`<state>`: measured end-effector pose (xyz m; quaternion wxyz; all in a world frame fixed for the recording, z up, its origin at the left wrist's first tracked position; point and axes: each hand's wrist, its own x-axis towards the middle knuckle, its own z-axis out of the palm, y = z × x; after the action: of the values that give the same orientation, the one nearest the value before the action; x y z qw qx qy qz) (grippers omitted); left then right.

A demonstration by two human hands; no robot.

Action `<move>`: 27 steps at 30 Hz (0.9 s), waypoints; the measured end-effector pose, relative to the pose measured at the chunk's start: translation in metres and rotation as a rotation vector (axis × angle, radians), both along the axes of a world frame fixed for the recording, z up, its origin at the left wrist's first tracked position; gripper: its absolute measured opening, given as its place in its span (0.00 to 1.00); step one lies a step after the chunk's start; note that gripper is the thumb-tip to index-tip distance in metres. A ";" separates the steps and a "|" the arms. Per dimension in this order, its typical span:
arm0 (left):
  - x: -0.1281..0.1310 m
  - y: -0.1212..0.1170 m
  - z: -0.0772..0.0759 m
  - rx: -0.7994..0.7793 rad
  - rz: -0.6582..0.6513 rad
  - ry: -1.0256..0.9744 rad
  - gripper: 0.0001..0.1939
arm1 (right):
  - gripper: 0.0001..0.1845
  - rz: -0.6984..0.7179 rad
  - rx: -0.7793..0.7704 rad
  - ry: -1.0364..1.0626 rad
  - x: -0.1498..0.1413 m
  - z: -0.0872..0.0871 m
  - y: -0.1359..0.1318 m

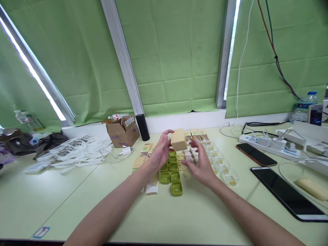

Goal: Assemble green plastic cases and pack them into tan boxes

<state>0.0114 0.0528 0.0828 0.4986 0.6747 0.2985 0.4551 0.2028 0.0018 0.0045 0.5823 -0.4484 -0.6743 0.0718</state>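
Observation:
My left hand [162, 152] grips a small tan cardboard box [178, 139] by its left side, raised above the table. My right hand [201, 165] is just right of the box, thumb and fingers apart, with nothing visible in it. Under and in front of the hands stand rows of small green square cups [176, 188]. Tiny yellowish pieces [185, 173] lie beside them, partly hidden by my right hand. Pale pinkish-white round pieces [188, 154] are behind that hand. To its right are several clear plastic covers [230, 177] with yellow spots.
More small boxes [195, 134] stand behind, and flat ones [152, 188] lie at left. Further left are a brown carton [123, 131], a black cylinder [142, 127] and a heap of white strips [82, 150]. Phones [284, 191] and a power strip [269, 145] lie at right.

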 end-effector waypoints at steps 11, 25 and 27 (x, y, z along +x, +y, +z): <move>0.003 -0.056 -0.035 -0.475 -0.181 -0.571 0.22 | 0.38 0.223 0.040 0.014 -0.014 0.000 -0.015; -0.010 -0.058 -0.058 0.308 0.263 -0.008 0.27 | 0.41 0.089 0.178 -0.180 -0.007 -0.003 -0.012; -0.009 -0.059 -0.062 0.403 0.307 0.091 0.28 | 0.41 0.067 0.187 -0.214 -0.007 -0.003 -0.013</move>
<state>0.0025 -0.0064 0.0213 0.2652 0.7269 0.3228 0.5451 0.1954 -0.0109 0.0012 0.5437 -0.3744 -0.7509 -0.0201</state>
